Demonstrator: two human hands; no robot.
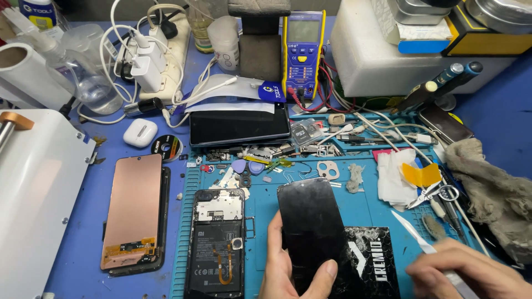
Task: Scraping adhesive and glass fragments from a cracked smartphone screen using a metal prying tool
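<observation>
A single camera worn on the head looks steeply down and forward over the worktop (94,221), close enough that the hands sit at the bottom edge. The left hand (291,271) is near the bottom centre and the right hand (471,274) in the bottom right corner, with the worktop running away beyond them to the top edge.
</observation>
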